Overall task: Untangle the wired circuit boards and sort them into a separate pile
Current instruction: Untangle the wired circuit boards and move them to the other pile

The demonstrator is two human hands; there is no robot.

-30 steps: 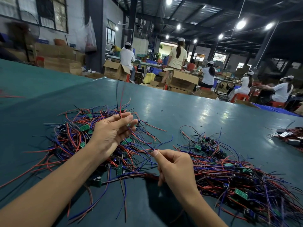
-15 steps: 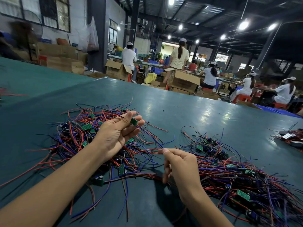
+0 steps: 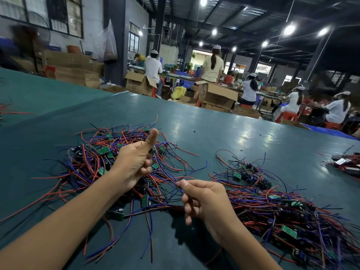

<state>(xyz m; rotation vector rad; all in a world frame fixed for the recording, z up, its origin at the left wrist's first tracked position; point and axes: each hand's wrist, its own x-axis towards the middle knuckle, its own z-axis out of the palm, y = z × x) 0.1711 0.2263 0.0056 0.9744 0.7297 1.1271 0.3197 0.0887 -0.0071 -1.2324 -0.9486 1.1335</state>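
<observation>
Thumb of my left hand [image 3: 134,164] has lifted straight. Nearest, my right hand [image 3: 206,199] pinches wires [image 3: 171,182]; beyond, the left grips a wired circuit board [image 3: 152,152] above the tangled pile [image 3: 91,162]; another pile [image 3: 272,207] lies right of my right hand.

Green table [image 3: 214,133]; open cardboard boxes [image 3: 216,96] behind; seated workers [image 3: 338,111] on red stools [image 3: 286,116]; ceiling lamps [image 3: 289,29] lit.

Teal table [image 3: 224,137]: left heap [image 3: 91,164], right heap [image 3: 272,207]
</observation>
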